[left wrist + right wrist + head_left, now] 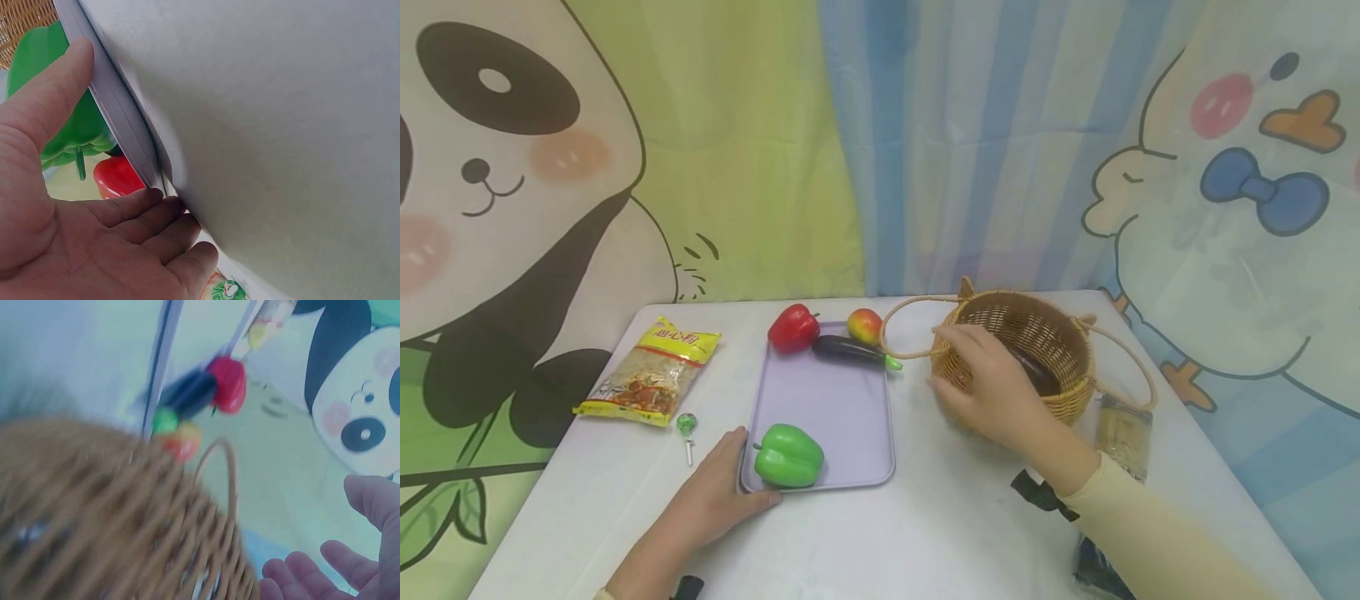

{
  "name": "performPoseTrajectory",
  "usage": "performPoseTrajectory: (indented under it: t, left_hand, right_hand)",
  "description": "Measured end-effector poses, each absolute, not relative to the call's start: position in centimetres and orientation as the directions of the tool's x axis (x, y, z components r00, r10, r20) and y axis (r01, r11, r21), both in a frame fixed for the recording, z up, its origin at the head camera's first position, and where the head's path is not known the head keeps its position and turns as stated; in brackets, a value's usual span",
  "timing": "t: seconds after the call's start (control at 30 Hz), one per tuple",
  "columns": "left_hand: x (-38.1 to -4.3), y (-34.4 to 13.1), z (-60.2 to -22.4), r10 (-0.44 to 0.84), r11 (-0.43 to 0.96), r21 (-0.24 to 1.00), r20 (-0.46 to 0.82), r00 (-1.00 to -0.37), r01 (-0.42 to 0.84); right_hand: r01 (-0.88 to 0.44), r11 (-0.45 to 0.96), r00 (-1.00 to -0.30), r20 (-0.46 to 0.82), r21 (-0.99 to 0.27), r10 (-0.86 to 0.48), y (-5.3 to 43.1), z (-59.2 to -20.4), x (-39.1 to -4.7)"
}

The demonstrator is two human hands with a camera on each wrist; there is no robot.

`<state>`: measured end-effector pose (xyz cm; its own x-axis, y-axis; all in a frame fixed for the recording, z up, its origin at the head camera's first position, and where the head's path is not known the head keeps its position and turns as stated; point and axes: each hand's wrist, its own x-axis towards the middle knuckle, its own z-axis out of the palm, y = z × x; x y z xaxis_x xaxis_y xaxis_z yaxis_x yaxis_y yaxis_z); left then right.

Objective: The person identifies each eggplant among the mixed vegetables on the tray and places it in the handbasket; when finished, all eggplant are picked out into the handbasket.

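My left hand rests at the near left corner of a lilac tray, thumb along the front edge and fingers by the side. Close to its thumb, a green bell pepper lies on the tray. At the tray's far end are a red bell pepper, an eggplant and a red-yellow mango. The right hand hovers over the left rim of a wicker basket, thumb and fingers apart with nothing between them. Inside the basket lies a dark eggplant, partly hidden by that hand.
Left of the tray are a yellow food packet and a green lollipop. A clear-wrapped beige packet lies right of the basket, and a dark packet is partly under the right sleeve. The basket's loop handles stick out sideways.
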<state>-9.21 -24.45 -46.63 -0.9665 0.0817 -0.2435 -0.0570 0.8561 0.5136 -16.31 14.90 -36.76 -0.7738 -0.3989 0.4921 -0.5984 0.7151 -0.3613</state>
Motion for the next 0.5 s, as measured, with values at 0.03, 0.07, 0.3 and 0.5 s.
performPoseTrajectory:
  t: [0.03, 0.07, 0.3, 0.5]
  left_hand:
    - [-9.2, -24.4, -46.6, 0.081, 0.856, 0.514, -0.245, -0.966, -0.058]
    - [-9.2, -24.4, -46.6, 0.080, 0.855, 0.515, -0.246, -0.966, -0.060]
    - [-9.3, -24.4, -46.8, 0.074, 0.854, 0.515, -0.252, -0.965, -0.069]
    - [-9.4, -24.5, -46.9, 0.073, 0.857, 0.512, -0.244, -0.967, -0.064]
  right_hand:
    - [-0.594, 0.712, -0.782, 0.475, -0.375, -0.403, 14.4, -37.0, -16.1]
    - [-0.589, 0.708, -0.791, 0.458, -0.389, -0.406, 13.9, -37.2, -16.0]
    - [-0.572, 0.701, -0.818, 0.362, -0.427, -0.447, 11.0, -39.0, -15.3]
    - [-0.479, 0.709, -0.873, 0.191, -0.518, -0.450, 9.3, -40.6, -15.4]
